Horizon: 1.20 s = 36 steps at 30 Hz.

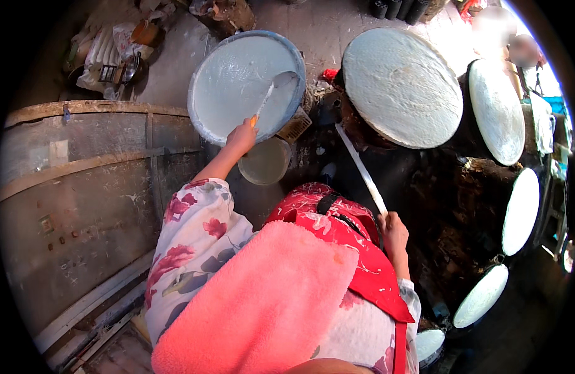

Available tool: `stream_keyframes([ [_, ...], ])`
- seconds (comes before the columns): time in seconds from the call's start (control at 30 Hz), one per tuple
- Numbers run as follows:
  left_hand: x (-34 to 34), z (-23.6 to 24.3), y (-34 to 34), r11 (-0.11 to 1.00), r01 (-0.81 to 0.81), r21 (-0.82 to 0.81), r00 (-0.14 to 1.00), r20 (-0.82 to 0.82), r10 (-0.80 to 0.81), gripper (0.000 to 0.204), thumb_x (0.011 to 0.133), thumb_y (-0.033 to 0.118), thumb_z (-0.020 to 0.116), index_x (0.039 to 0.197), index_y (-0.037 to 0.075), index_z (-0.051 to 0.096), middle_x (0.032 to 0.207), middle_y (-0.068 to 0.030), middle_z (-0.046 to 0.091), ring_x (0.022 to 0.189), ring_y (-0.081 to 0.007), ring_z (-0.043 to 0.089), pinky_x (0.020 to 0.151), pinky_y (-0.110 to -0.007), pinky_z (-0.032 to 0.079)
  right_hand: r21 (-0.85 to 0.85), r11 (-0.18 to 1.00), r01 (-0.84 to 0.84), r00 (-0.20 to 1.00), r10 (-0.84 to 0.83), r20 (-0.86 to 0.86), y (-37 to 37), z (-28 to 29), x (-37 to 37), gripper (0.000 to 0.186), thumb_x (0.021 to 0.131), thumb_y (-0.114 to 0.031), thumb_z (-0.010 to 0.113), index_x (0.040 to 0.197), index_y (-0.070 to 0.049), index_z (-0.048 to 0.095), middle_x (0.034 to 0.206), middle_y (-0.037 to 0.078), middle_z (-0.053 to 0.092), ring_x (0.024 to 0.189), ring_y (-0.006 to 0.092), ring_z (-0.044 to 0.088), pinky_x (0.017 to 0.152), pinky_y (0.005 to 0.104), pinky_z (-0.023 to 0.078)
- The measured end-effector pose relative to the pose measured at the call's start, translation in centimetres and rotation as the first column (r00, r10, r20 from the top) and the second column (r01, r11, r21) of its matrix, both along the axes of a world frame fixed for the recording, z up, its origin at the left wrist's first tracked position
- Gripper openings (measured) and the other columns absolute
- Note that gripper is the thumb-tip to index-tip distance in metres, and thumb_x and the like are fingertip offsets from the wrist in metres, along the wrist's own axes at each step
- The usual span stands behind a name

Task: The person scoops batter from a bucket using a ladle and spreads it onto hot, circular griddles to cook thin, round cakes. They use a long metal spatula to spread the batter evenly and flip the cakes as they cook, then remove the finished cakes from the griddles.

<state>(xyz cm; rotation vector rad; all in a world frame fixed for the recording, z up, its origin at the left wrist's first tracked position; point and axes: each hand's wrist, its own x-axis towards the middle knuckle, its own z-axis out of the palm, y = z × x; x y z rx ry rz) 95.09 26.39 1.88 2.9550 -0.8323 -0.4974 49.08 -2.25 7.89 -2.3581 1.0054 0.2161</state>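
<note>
My left hand (241, 137) is closed round the orange-ended handle of a ladle (269, 95). The ladle's bowl rests in white batter near the right side of a wide, blue-rimmed basin (194, 103). My right hand (394, 232) grips the near end of a long, flat, white-smeared stick (360, 167), which slants up and left toward the gap between the basin and a large round griddle. A pale, wrinkled layer of batter (403, 87) covers that griddle. Below the basin's near edge sits a round bucket (265, 163) with cloudy contents.
More round, white-covered griddles (497, 112) curve down my right side, past another (520, 212) and a lower one (481, 296). A wood-edged panel (82, 187) fills the left. A small basket (294, 126) is wedged beside the basin. Bags and cookware (116, 53) lie far left.
</note>
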Motion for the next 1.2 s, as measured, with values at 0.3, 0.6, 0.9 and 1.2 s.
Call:
stream_keyframes([
  [0.3,-5.1,5.9,-0.6,0.3,-0.923,0.24,-0.317,-0.916,-0.244,0.028,0.098,0.036,0.043,0.104,0.009,0.047,0.056,0.0048,0.033,0.037,-0.0044,0.032,0.036,-0.021,0.03,0.716,0.697,-0.043,0.968,-0.148,0.202,3.7,-6.1,22.5,0.043,0.095,-0.042,0.044,0.082,-0.002,0.052,0.061,0.005,0.048,0.052,0.0171,0.046,0.049,0.0328,0.038],
  [0.6,-8.4,14.0,-2.8,0.066,-0.91,0.409,-0.312,-0.571,-0.76,0.032,0.101,0.028,0.036,0.109,-0.003,0.044,0.057,0.003,0.036,0.039,-0.0049,0.039,0.04,-0.02,0.036,0.909,-0.259,0.327,0.919,-0.138,-0.37,7.1,-2.8,25.7,0.049,0.093,-0.055,0.039,0.078,-0.009,0.045,0.058,-0.001,0.037,0.044,0.0101,0.031,0.041,0.0242,0.029],
  [0.9,-8.0,30.6,0.2,0.029,-0.966,-0.257,0.163,-0.692,-0.704,0.033,0.101,0.033,0.033,0.115,0.005,0.041,0.056,0.0045,0.036,0.034,-0.0029,0.036,0.035,-0.02,0.034,0.954,0.066,-0.294,0.947,-0.115,0.3,6.7,12.4,33.8,0.05,0.094,-0.054,0.041,0.075,-0.008,0.047,0.058,-0.001,0.038,0.045,0.0088,0.035,0.04,0.023,0.03],
  [1.2,-4.9,26.3,2.7,-0.261,-0.963,-0.068,0.27,-0.252,-0.929,0.037,0.1,0.032,0.037,0.118,0.0,0.041,0.057,0.0023,0.039,0.037,-0.0064,0.039,0.037,-0.021,0.035,0.01,0.848,-0.53,0.556,0.339,0.759,8.0,21.4,36.0,0.037,0.096,-0.037,0.042,0.083,-0.003,0.054,0.07,0.021,0.059,0.07,0.0435,0.056,0.059,0.0478,0.043],
])
